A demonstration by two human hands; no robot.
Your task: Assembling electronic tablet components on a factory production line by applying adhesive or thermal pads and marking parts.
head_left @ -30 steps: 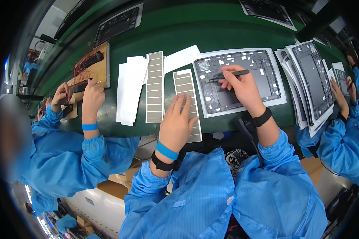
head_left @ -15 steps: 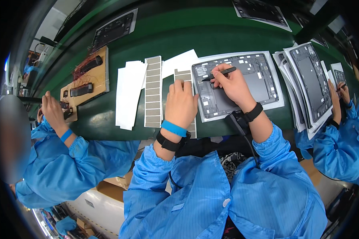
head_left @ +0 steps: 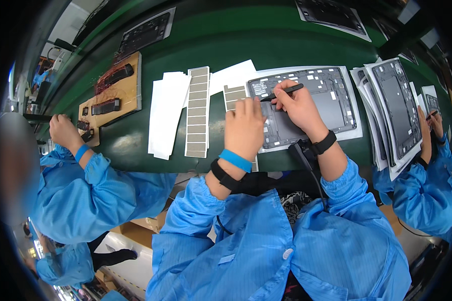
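A dark grey device panel lies open-side up on a white sheet on the green belt. My right hand rests on its left half and grips a thin black pen-like tool, tip pointing left. My left hand lies flat, fingers together, over a strip of grey stickers at the panel's left edge. It holds nothing. Both wrists wear black straps, and the left also has a blue band.
A longer sticker strip and white backing sheets lie to the left. Further left is a wooden fixture, with a co-worker's hand beside it. At the right stands a stack of panels, next to another co-worker's hands.
My left hand slid up and right along the short strip to the panel's edge. My right hand and the tool moved left across the panel. The left co-worker's hand drew back from the fixture.
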